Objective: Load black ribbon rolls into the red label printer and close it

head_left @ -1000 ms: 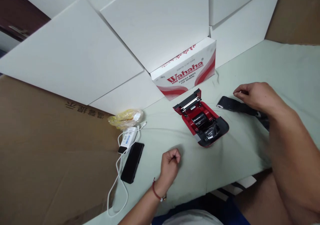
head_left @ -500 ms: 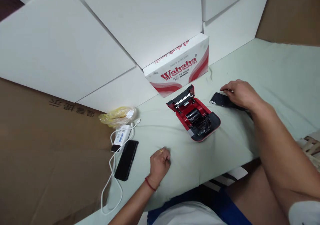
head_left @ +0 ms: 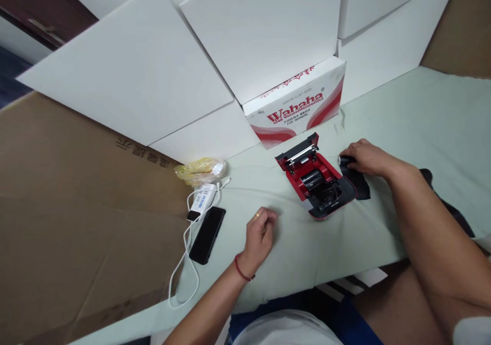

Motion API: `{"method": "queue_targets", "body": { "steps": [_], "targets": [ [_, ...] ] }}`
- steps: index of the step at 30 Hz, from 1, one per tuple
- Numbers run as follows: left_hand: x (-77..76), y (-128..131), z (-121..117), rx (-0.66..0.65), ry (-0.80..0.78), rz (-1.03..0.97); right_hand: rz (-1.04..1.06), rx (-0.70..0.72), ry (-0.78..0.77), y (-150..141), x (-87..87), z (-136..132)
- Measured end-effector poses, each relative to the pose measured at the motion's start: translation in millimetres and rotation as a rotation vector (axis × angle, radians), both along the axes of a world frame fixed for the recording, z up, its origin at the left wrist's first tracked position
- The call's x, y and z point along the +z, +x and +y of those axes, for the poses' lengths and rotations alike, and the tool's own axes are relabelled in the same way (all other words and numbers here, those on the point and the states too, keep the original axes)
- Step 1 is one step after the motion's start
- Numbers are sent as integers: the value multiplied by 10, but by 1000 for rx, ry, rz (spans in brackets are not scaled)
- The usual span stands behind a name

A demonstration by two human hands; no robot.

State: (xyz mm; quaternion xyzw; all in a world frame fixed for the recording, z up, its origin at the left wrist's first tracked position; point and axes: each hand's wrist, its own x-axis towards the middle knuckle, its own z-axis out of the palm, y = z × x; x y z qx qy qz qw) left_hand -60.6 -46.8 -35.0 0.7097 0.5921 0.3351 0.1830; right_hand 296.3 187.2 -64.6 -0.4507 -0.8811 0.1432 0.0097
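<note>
Head view: right hand's grip (head_left: 368, 158) clasps one black roll (head_left: 346, 160); left hand (head_left: 261, 236) curled, empty.

We look down from the person's head, facing forward over a pale green tabletop (head_left: 414, 115) that lies close below us and runs slantwise across the frame; the left hand (head_left: 261, 237) and right hand (head_left: 368, 158) reach in from the lower edge.

Left hand (head_left: 260, 238): thin red cord bracelet (head_left: 241, 270) at wrist, small gold ring (head_left: 257, 215) on one finger. White shirt (head_left: 286, 329), blue shorts (head_left: 347, 324).
</note>
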Motion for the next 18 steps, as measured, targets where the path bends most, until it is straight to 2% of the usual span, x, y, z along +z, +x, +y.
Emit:
{"method": "queue_targets", "body": {
  "steps": [3,5,6,9,11,14,18],
  "targets": [
    [379,391,364,-146,22,38,17,-25,-38,61,159,-88],
    [544,666,633,-265,-8,160,51,-56,-80,166,292,-167],
    [595,793,756,-280,-45,261,75,-79,-92,232,364,-211],
    [668,1087,1039,-237,-250,602,136,-181,-79,430,563,-352],
    [694,1202,1155,-184,-378,740,154,-230,-52,524,656,-441],
    [726,1284,1262,-115,-487,812,196,-245,-14,585,715,-552],
    [727,1327,1342,-61,-532,851,251,-220,0,601,723,-674]
  ]
}}
